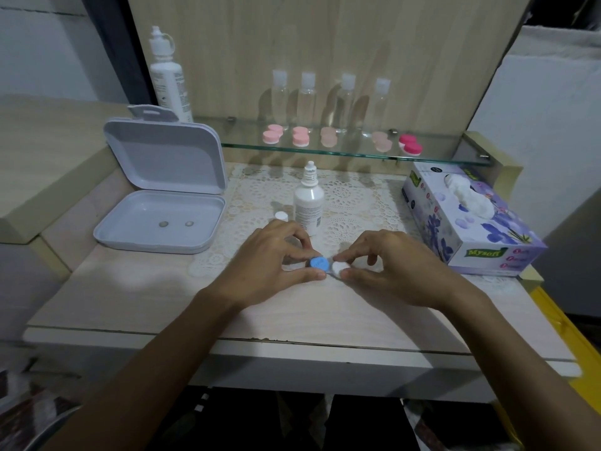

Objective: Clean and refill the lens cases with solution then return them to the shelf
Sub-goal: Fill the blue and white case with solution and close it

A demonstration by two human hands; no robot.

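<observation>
A lens case with a blue cap (318, 263) and a white cap (339, 267) lies on the table between my hands. My left hand (273, 262) pinches the blue cap between thumb and fingertips. My right hand (387, 265) pinches the white cap the same way. Just behind them stands a small white solution bottle (309, 201) with its nozzle bare, and its small white cap (281, 216) sits to its left. On the glass shelf (357, 151) lie several pink lens cases (272, 136) and one deep-pink case (410, 144).
An open grey plastic box (156, 219) with two small round things inside sits at the left. A tissue box (471, 219) stands at the right. A tall solution bottle (167, 76) and several clear bottles (307, 99) stand on the shelf. A lace mat (357, 196) covers the table's back.
</observation>
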